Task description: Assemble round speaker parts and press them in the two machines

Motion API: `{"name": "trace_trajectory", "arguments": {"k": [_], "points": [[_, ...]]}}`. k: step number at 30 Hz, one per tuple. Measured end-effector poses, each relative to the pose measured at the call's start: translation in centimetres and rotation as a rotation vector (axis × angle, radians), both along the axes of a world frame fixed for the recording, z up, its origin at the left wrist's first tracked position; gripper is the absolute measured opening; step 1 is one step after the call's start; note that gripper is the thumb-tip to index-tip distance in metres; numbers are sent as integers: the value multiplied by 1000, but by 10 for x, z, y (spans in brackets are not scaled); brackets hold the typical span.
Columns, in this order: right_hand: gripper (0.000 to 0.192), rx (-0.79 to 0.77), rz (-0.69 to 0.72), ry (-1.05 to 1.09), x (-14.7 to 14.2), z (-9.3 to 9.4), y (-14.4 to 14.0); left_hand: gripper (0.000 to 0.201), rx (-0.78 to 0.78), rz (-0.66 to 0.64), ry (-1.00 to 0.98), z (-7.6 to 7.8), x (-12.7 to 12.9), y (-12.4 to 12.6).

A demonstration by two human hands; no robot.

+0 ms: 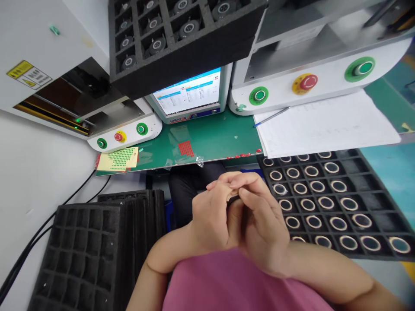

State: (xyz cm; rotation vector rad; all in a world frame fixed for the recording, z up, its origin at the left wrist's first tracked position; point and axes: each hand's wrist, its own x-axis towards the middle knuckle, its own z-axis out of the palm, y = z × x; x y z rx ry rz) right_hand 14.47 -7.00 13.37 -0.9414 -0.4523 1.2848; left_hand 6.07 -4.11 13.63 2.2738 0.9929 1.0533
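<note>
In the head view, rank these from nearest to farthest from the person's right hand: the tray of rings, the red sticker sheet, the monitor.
From the right hand:
1. Tray of rings, right beside it.
2. Red sticker sheet, ahead on the green mat, slightly left.
3. Monitor, farther back, behind the mat.

Matt black foam tray (382, 181) holds glossy metal-rimmed rings (338, 223).

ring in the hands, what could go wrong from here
1. Both hands, left and right, pinch the small ring over the lap, clear of any surface; if it slips it may drop to the floor.
2. The full tray of rings sits beside the right forearm; a nudge could jolt them out of their pockets.
3. The paper overlaps the tray's far edge and may slide onto it.
</note>
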Motion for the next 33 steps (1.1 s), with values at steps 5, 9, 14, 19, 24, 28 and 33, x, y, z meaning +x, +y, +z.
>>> {"name": "trace_trajectory", "arguments": {"k": [5, 9, 14, 19, 24, 28, 33], "points": [[10, 5, 28, 145, 6, 1, 3, 11, 47, -9, -17, -3, 1, -1], [15, 15, 157, 60, 20, -1, 0, 15, -449, -161, -369, 3, -1, 3], [55, 468, -10, -421, 31, -13, 1, 30, -1224, -351, -831, 14, -4, 14], [75, 739, 29, -562, 40, -20, 13, 33, -1422, -345, -866, 19, -3, 11], [81, 842, 23, -547, 46, -20, 19, 32, -1463, -296, -905, 25, -3, 7], [82, 821, 49, -529, 45, -20, 17, 34, -1461, -270, -937, 24, -3, 6], [80, 797, 67, -509, 45, -21, 19, 43, -1437, -264, -913, 19, 0, 6]]}}
